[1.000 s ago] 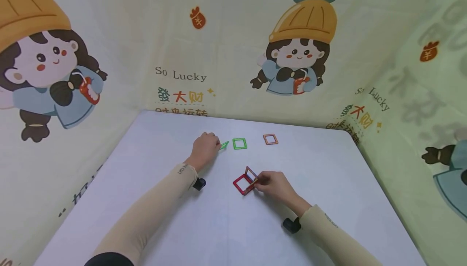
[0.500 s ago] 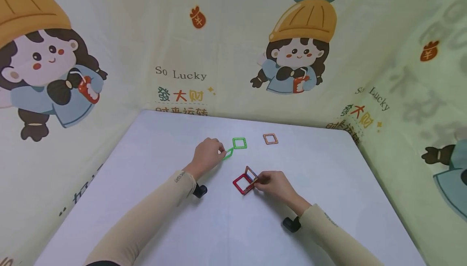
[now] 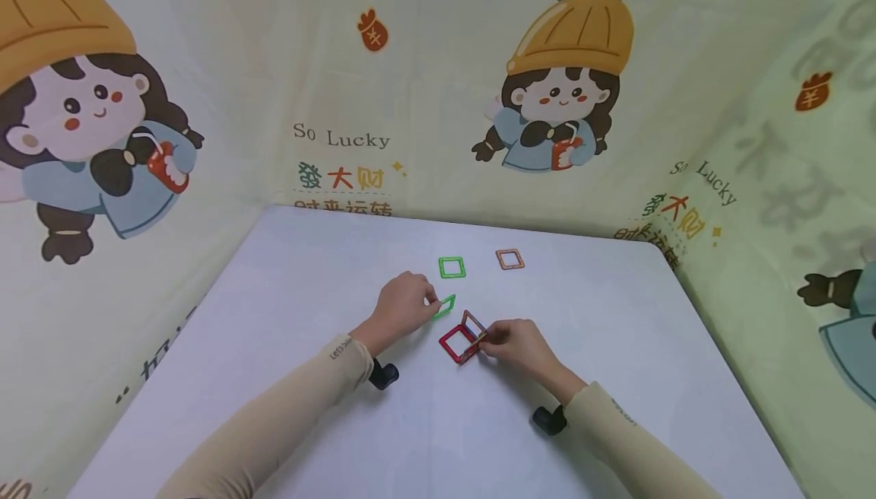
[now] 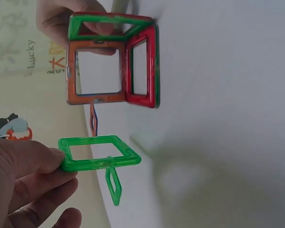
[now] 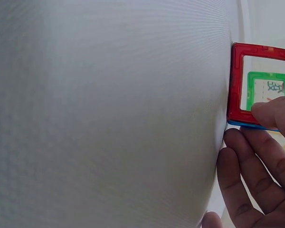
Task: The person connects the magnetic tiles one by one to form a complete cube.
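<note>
My left hand (image 3: 402, 305) pinches a green square magnetic tile (image 4: 85, 165) by one edge, thumb on its near side, and holds it above the table. Just to its right stands a joined corner of square magnetic tiles: a red tile (image 3: 449, 352) flat on the table and an orange tile (image 4: 99, 99) upright on it. A second upright tile, red on the side seen in the right wrist view (image 5: 236, 80), is gripped by my right hand (image 3: 520, 345) with the thumb on its frame. A gap separates the held green tile from this corner.
Another green square tile (image 3: 452, 277) lies flat farther back on the white table (image 3: 328, 271). An orange square tile (image 3: 512, 268) lies to its right. Patterned cloth (image 3: 438, 103) hangs behind the table and along its sides.
My left hand has brought the green tile from beside the flat green one toward me and rightward, close to the joined tiles. The right hand keeps its hold in place.
</note>
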Demonstrator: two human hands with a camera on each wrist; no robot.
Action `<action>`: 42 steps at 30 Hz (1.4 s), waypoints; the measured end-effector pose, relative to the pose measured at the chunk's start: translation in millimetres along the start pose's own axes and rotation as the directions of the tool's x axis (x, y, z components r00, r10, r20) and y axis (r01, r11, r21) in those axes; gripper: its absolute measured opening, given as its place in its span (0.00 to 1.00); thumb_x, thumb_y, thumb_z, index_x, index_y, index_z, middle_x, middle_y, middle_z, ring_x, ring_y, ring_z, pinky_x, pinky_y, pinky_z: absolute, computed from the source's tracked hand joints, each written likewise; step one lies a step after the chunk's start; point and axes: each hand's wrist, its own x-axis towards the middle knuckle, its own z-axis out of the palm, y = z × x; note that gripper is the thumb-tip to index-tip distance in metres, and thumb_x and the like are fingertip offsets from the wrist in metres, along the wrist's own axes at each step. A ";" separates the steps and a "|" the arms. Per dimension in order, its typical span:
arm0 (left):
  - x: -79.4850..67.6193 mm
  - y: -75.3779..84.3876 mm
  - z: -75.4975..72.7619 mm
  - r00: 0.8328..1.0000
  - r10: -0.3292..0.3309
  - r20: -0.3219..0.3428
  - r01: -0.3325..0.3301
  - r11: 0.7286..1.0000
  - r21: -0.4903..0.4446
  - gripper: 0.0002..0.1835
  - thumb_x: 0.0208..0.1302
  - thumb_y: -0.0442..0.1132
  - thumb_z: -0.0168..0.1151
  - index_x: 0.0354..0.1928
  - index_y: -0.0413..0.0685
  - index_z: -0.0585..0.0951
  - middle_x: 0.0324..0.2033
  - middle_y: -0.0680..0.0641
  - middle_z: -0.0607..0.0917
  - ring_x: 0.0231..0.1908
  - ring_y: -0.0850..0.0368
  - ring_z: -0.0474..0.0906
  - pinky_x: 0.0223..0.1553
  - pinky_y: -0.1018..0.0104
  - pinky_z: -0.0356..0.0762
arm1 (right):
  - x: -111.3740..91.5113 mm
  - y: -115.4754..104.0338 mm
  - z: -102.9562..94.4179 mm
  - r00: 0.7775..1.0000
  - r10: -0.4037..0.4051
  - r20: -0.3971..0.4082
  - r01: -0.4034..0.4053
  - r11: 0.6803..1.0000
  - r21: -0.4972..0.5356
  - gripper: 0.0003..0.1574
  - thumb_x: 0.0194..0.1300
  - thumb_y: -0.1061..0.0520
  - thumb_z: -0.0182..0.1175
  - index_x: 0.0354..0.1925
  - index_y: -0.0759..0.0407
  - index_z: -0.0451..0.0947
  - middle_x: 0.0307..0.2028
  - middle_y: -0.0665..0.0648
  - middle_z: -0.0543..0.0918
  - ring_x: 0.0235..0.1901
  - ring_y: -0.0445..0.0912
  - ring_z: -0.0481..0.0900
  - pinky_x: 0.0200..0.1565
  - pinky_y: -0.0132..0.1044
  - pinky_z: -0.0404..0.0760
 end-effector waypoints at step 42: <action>-13.0 12.7 7.3 0.997 0.054 0.047 -0.053 0.998 -0.037 0.08 0.66 0.47 0.70 0.31 0.56 0.92 0.36 0.56 0.88 0.38 0.58 0.81 0.42 0.63 0.78 | 2.9 0.9 2.5 0.999 0.031 -0.009 -0.031 0.999 0.033 0.05 0.61 0.57 0.74 0.37 0.53 0.89 0.33 0.48 0.90 0.33 0.39 0.83 0.36 0.34 0.81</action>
